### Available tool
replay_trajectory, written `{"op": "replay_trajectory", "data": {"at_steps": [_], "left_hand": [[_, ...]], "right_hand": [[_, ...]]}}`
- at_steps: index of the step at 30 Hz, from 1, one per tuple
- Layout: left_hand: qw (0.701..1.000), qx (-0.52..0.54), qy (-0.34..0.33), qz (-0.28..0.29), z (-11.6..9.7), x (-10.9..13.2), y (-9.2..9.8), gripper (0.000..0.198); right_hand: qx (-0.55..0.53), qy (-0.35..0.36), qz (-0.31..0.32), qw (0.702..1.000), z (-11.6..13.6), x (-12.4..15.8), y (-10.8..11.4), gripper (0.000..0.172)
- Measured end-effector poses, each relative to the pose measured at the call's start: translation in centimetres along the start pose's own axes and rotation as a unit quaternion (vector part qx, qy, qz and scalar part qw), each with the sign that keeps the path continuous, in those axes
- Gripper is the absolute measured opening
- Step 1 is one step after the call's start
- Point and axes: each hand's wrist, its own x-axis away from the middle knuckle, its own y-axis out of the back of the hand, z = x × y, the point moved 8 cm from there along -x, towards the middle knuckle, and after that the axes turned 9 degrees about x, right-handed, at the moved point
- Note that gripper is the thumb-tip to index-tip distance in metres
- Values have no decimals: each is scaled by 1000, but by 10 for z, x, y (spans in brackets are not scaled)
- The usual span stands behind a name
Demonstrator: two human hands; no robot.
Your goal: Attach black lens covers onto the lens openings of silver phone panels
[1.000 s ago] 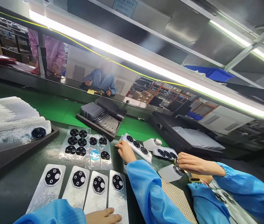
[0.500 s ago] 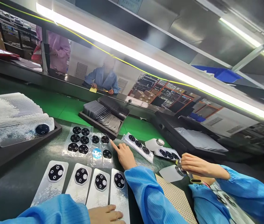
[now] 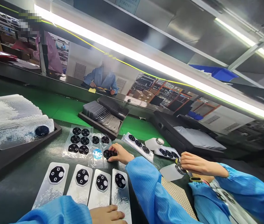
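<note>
My right hand (image 3: 120, 154) reaches forward over the dark bench, fingers curled in a pinch on a black octagonal lens disc (image 3: 106, 154). That disc sits on a clear film sheet (image 3: 78, 141) carrying several such discs. My left hand (image 3: 106, 214) lies flat at the bottom edge, fingers resting on the near end of a silver back panel (image 3: 120, 194). Three more silver panels (image 3: 56, 182) with black camera rings lie side by side to its left.
A co-worker's two blue-sleeved hands (image 3: 192, 164) hold a small round part at the right, above a perforated mat (image 3: 178, 196). A strip of discs (image 3: 138, 143) lies beyond. A tray of stacked silver panels (image 3: 17, 132) sits left, a tray of dark plates (image 3: 104, 117) behind, a black tray (image 3: 192, 138) right.
My right hand has moved left from the strip of discs to the film sheet, first pointing, now curled onto a black disc. The left hand and the co-worker's hands have stayed put.
</note>
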Motion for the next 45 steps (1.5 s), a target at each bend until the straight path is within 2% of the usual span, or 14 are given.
{"op": "replay_trajectory", "data": {"at_steps": [5, 11, 14, 24, 31, 36, 40, 45], "left_hand": [[1000, 6, -2, -13, -1, 0, 0, 11], [1000, 4, -14, -20, -2, 1, 4, 9], [1000, 1, -12, -24, -2, 1, 6, 11], [1000, -3, -12, -19, -3, -2, 13, 13], [1000, 0, -15, -8, -3, -3, 13, 12], [1000, 3, -15, -15, -2, -2, 12, 14], [1000, 5, -11, -10, -2, -1, 5, 12], [1000, 6, 3, -13, -1, 0, 1, 10]], "right_hand": [[-1, 0, 29, 1000, 2, -4, -13, 17], [2, -15, 29, 999, 4, -9, -15, 13], [-4, -12, 51, 999, 9, -4, -15, 14], [-27, 15, 146, 989, 44, 20, -12, 36], [-32, 33, 195, 980, 59, 8, -5, 50], [-27, 46, 233, 971, 64, -5, -15, 56], [-26, 46, 238, 970, 62, -9, -19, 53], [-17, 46, 206, 977, 65, 3, -12, 48]]}}
